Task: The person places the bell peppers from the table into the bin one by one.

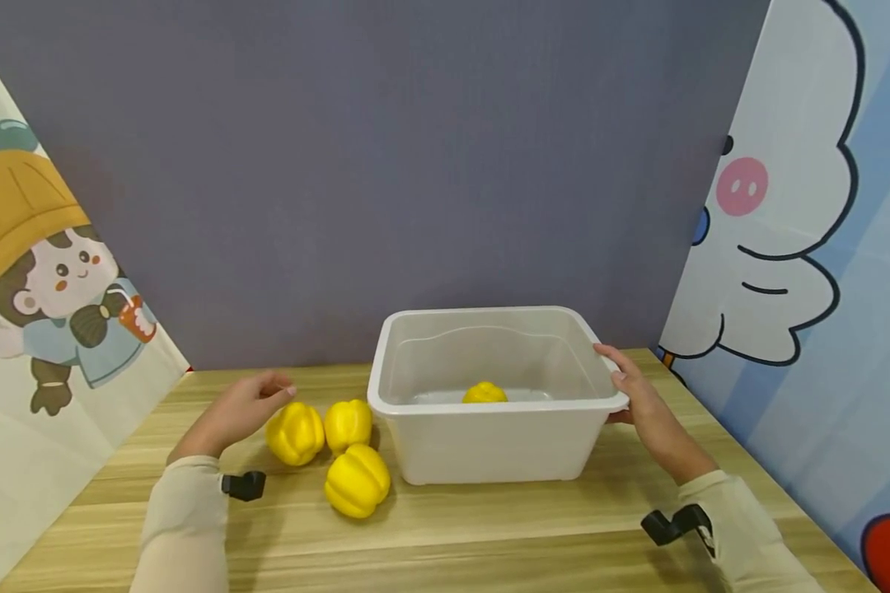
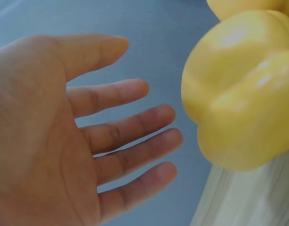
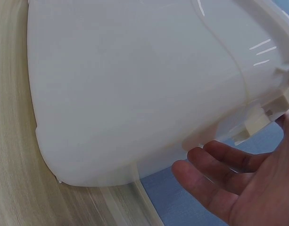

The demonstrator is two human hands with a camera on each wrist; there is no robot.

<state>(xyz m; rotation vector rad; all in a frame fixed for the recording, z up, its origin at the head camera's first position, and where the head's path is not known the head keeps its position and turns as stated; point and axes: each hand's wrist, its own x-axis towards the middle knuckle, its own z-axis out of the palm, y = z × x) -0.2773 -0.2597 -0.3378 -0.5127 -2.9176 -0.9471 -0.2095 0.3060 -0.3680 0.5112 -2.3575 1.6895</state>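
Note:
My left hand [image 1: 239, 409] is held just beside and above a yellow bell pepper [image 1: 295, 434], its fingers spread and nothing in them. In the left wrist view a gap shows between the fingertips [image 2: 169, 139] and that pepper [image 2: 243, 94]. Two more yellow peppers lie close by, one behind [image 1: 348, 426] and one nearer the front [image 1: 358, 481]. My right hand [image 1: 641, 403] grips the right rim of a white plastic bin [image 1: 489, 445], thumb over the edge and fingers underneath. Inside the bin sits another yellow pepper [image 1: 485, 393], partly hidden by the front wall.
The bin and peppers stand on a wood-grain table [image 1: 489, 552]. A grey panel [image 1: 445, 181] rises behind the table. Cartoon-printed panels flank it on the left [image 1: 15, 346] and right [image 1: 808, 428].

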